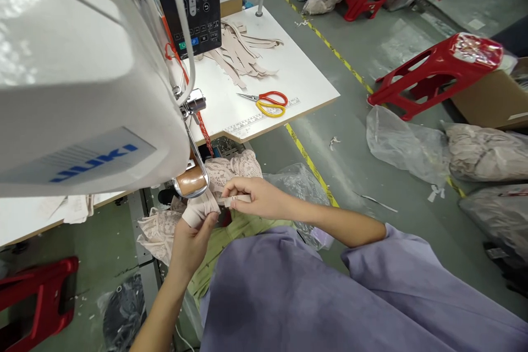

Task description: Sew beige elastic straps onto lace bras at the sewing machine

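My left hand (194, 239) is closed on a folded beige fabric band (197, 210), thumb on top, just below the sewing machine's needle area. To its right, my right hand (251, 198) pinches a narrow beige strip (238, 199) that runs toward that band. Pale pink lace fabric (237, 168) bunches behind my hands, and more lace hangs at the lower left. Close above my left hand is the white sewing machine (124, 82), with a brown rounded part (191, 181) at its lower end. The stitching point is hidden.
On the white tabletop (305, 77) lie red-and-yellow scissors (270, 103), a printed ruler and a pile of beige strips (243, 52). A control panel (192, 5) stands behind. Red stools (437, 69) and plastic bags (406, 140) are on the floor to the right.
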The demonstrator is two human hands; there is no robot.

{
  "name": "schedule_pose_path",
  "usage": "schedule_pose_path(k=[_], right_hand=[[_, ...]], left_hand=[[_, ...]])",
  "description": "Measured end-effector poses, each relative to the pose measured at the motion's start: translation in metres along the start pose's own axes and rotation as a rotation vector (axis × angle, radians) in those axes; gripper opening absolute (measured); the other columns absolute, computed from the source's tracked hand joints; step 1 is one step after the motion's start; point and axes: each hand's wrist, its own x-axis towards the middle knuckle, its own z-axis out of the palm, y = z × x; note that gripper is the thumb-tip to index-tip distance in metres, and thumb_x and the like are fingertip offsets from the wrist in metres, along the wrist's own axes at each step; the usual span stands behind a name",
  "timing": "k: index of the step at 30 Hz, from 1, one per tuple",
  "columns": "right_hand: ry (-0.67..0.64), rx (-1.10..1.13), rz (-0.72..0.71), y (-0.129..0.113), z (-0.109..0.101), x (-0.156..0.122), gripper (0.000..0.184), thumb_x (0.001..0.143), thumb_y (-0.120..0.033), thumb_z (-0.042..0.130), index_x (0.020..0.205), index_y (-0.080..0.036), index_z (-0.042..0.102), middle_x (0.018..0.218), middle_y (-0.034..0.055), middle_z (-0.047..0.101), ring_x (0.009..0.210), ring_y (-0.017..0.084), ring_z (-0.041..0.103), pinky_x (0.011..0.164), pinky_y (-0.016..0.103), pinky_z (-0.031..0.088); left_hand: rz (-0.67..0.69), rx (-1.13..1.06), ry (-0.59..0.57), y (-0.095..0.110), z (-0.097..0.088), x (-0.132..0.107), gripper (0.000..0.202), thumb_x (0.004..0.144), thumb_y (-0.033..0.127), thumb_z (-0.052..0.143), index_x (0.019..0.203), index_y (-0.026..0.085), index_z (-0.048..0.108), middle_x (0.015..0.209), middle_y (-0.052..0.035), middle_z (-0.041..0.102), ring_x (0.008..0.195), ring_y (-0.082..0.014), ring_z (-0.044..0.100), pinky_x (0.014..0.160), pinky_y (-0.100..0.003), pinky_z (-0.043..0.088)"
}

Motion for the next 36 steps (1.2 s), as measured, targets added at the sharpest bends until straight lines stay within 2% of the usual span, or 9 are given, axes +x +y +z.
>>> schedule_pose_path(k=[7, 13, 17, 20, 24, 28, 31, 36], right_hand=[[-0.006, -0.181, -0.068, -0.009, 0.005, -0.004, 0.015, 0.085, -0.015, 0.054, 0.098, -0.022, 0.052, 0.079, -0.0049, 0.057, 0.066, 0.011, 0.049, 0.065, 0.024, 0.035], [-0.061, -0.2, -0.082, -0.009, 0.003, -0.001, 0.012, 0.085, -0.015, 0.051, 0.093, -0.022, 0.048, 0.074, -0.0057, 0.053, 0.062, 0.011, 0.046, 0.061, 0.024, 0.03], [-0.102, -0.199, -0.084, -0.011, -0.001, -0.001, 0.012, 0.085, -0.015, 0.053, 0.094, -0.022, 0.048, 0.07, -0.0063, 0.05, 0.061, 0.011, 0.045, 0.06, 0.024, 0.03], [-0.126, -0.187, -0.068, -0.013, -0.006, 0.0, 0.014, 0.086, -0.018, 0.054, 0.098, -0.022, 0.051, 0.071, -0.006, 0.054, 0.062, 0.012, 0.047, 0.06, 0.024, 0.032], [-0.193, -0.171, -0.017, -0.009, -0.013, 0.006, 0.016, 0.086, -0.027, 0.06, 0.1, -0.02, 0.062, 0.084, -0.0016, 0.069, 0.072, 0.014, 0.057, 0.065, 0.024, 0.036], [-0.238, -0.048, -0.014, -0.001, -0.014, 0.012, 0.018, 0.084, -0.033, 0.064, 0.09, -0.018, 0.073, 0.092, 0.0012, 0.072, 0.083, 0.015, 0.062, 0.071, 0.023, 0.04], [-0.223, 0.13, 0.13, 0.001, -0.009, 0.013, 0.021, 0.082, -0.034, 0.066, 0.092, -0.017, 0.074, 0.084, 0.0008, 0.071, 0.075, 0.013, 0.061, 0.063, 0.021, 0.041], [-0.206, 0.423, 0.299, 0.002, 0.0, 0.013, 0.025, 0.076, -0.034, 0.071, 0.09, -0.014, 0.073, 0.078, 0.0011, 0.069, 0.07, 0.012, 0.06, 0.057, 0.02, 0.04]], left_hand=[[0.049, -0.019, -0.036, 0.014, 0.007, -0.003, 0.027, 0.089, 0.04, 0.063, 0.102, 0.017, 0.072, 0.096, -0.0094, 0.073, 0.089, -0.0234, 0.066, 0.083, -0.034, 0.051], [0.098, 0.055, -0.044, 0.019, 0.008, -0.004, 0.026, 0.091, 0.035, 0.062, 0.11, 0.021, 0.073, 0.104, -0.008, 0.074, 0.097, -0.0236, 0.067, 0.087, -0.032, 0.051], [0.064, 0.057, -0.028, 0.02, 0.009, -0.002, 0.031, 0.088, 0.037, 0.066, 0.112, 0.02, 0.074, 0.103, -0.0078, 0.076, 0.101, -0.026, 0.068, 0.089, -0.033, 0.052], [0.038, 0.062, -0.034, 0.019, 0.009, 0.0, 0.034, 0.087, 0.039, 0.067, 0.114, 0.019, 0.074, 0.105, -0.0078, 0.076, 0.102, -0.0265, 0.069, 0.09, -0.034, 0.052], [-0.026, 0.013, -0.071, 0.017, 0.005, 0.001, 0.035, 0.089, 0.04, 0.066, 0.116, 0.019, 0.073, 0.111, -0.0083, 0.075, 0.105, -0.0261, 0.068, 0.09, -0.034, 0.053], [-0.102, -0.053, -0.042, 0.014, 0.0, 0.0, 0.036, 0.086, 0.042, 0.069, 0.113, 0.018, 0.075, 0.11, -0.0086, 0.076, 0.103, -0.0266, 0.068, 0.087, -0.034, 0.054], [-0.143, -0.088, -0.033, 0.009, -0.004, 0.003, 0.033, 0.083, 0.042, 0.073, 0.104, 0.017, 0.077, 0.101, -0.0083, 0.077, 0.1, -0.0264, 0.068, 0.086, -0.034, 0.054], [-0.219, -0.176, -0.053, 0.003, -0.007, 0.011, 0.028, 0.077, 0.042, 0.078, 0.081, 0.014, 0.076, 0.082, -0.0062, 0.075, 0.079, -0.0199, 0.065, 0.072, -0.028, 0.052]])
